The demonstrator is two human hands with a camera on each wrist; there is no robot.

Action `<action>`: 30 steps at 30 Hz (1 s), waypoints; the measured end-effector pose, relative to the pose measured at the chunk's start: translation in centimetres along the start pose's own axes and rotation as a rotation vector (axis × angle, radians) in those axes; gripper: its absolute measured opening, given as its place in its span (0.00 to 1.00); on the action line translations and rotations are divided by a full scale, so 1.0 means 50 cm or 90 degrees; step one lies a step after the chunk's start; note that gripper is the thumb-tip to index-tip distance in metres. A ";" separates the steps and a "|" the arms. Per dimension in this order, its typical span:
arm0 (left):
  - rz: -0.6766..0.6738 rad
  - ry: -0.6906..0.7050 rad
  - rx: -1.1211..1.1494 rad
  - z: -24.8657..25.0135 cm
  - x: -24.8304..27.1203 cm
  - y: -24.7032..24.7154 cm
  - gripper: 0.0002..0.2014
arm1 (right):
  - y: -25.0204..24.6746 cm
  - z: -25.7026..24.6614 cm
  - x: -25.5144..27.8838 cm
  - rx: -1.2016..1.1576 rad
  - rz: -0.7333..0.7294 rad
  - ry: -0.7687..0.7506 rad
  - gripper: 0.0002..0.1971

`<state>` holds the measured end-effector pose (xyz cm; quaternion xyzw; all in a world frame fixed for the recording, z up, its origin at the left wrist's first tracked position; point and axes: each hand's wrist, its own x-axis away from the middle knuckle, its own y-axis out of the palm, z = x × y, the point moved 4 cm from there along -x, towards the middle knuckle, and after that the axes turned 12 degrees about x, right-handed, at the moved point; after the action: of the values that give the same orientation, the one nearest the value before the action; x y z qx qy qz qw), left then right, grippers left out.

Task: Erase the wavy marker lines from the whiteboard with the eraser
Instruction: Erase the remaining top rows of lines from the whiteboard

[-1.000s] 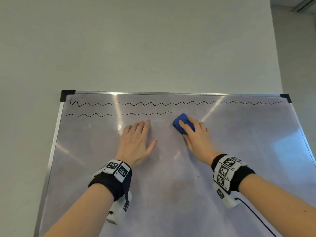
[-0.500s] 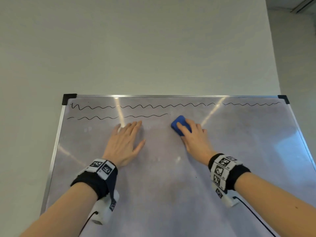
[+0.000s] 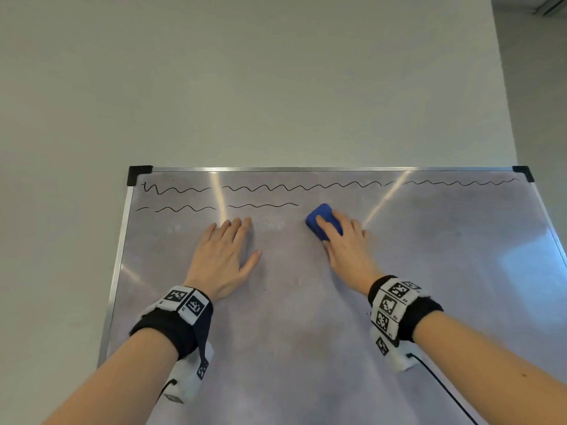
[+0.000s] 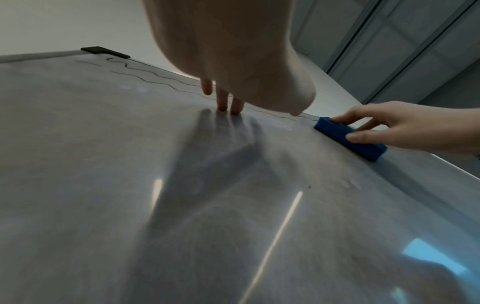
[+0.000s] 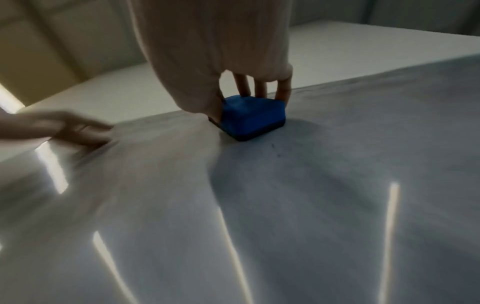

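- Pale grey wall [image 3: 276, 87] fills the background behind a whiteboard [image 3: 306, 332] with a silver frame and black corner caps.
- Two wavy marker lines run along the board's top: the upper line [image 3: 276, 188] spans nearly the full width, and the lower line [image 3: 214, 207] stops just left of the eraser.
- Left hand [image 3: 222, 256] lies flat on the board below the lower line, fingers [image 4: 223, 100] straight and close together, their tips touching the board, thumb spread to the side.
- Right hand [image 3: 346, 250] grips the eraser, thumb on one long side and fingers [image 5: 242, 84] curled over the top and far side.
- Blue eraser [image 3: 322, 220] with a dark underside sits pressed on the board, just right of the lower line's end and below the upper line.
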<state>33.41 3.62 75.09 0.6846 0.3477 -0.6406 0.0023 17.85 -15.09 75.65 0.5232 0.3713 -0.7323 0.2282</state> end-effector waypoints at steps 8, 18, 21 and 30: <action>0.045 0.016 -0.001 0.007 0.005 0.005 0.33 | 0.000 -0.132 -0.055 0.006 -0.038 0.039 0.32; 0.012 -0.004 -0.020 -0.113 0.068 -0.036 0.34 | 0.004 -0.015 -0.069 0.027 -0.031 0.168 0.29; 0.037 -0.034 -0.002 -0.095 0.061 -0.020 0.34 | 0.001 -0.120 -0.074 0.017 -0.013 0.110 0.33; 0.047 -0.017 -0.022 -0.100 0.061 -0.036 0.34 | -0.009 -0.062 -0.054 0.019 -0.006 0.080 0.26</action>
<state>36.74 8.66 74.09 0.6883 0.3331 -0.6430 0.0426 20.29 -12.53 77.78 0.5695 0.3763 -0.7048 0.1929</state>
